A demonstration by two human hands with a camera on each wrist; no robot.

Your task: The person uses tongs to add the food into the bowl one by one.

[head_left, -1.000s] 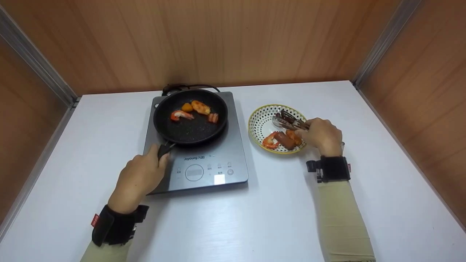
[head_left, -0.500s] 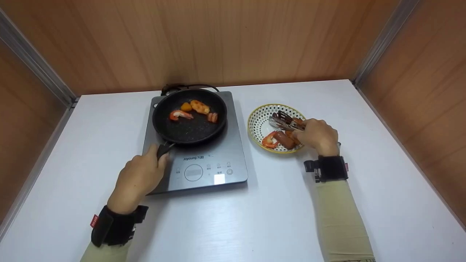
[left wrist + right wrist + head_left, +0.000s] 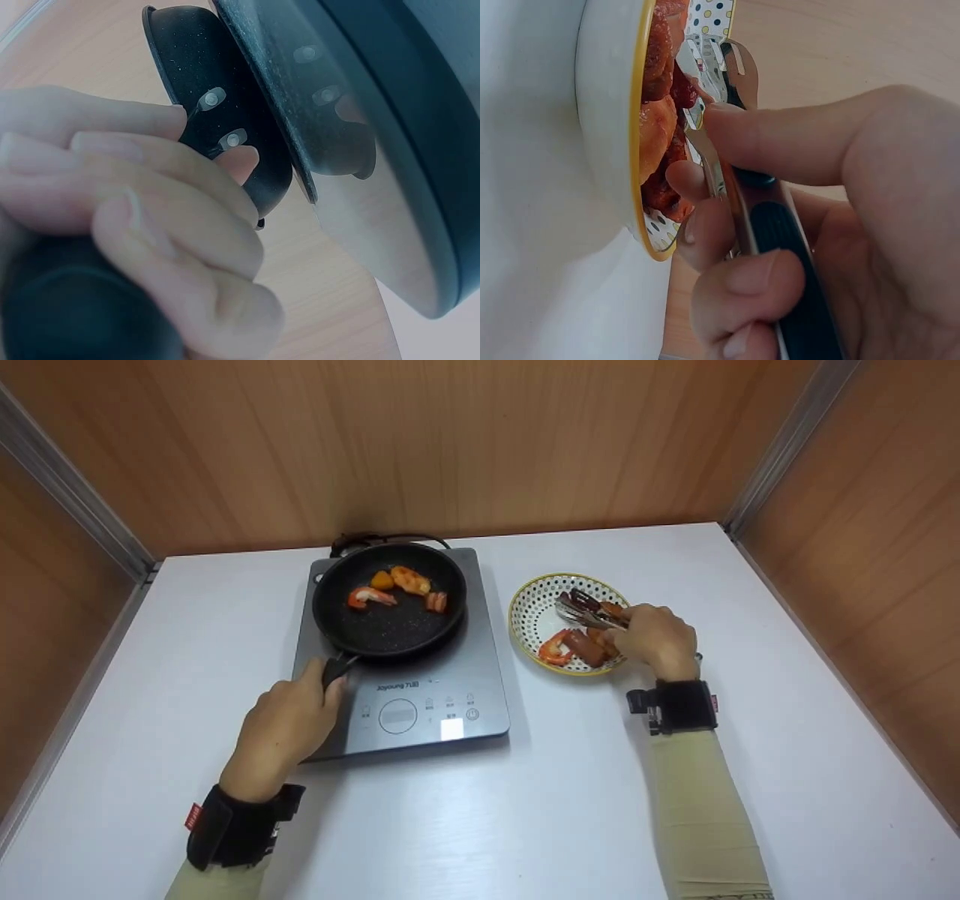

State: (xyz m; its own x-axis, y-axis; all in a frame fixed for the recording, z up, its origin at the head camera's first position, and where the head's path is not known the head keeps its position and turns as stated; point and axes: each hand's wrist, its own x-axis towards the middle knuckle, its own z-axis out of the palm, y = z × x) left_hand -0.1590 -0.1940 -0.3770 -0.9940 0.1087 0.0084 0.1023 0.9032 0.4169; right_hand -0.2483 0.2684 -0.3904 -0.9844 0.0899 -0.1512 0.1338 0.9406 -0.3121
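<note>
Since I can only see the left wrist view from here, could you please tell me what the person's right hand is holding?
Observer: The right hand is holding a pair of metal tongs with dark grip pads.

Operator: Thank you; could you also say where the front end of those tongs is?

Observer: In the head view it shows within the outline of the dotted, yellow-rimmed bowl, to the right of the cooktop.

Operator: And would you kindly tell me whether anything lies inside the pan?

Observer: Yes, a shrimp and three other pieces of food lie in it.
</note>
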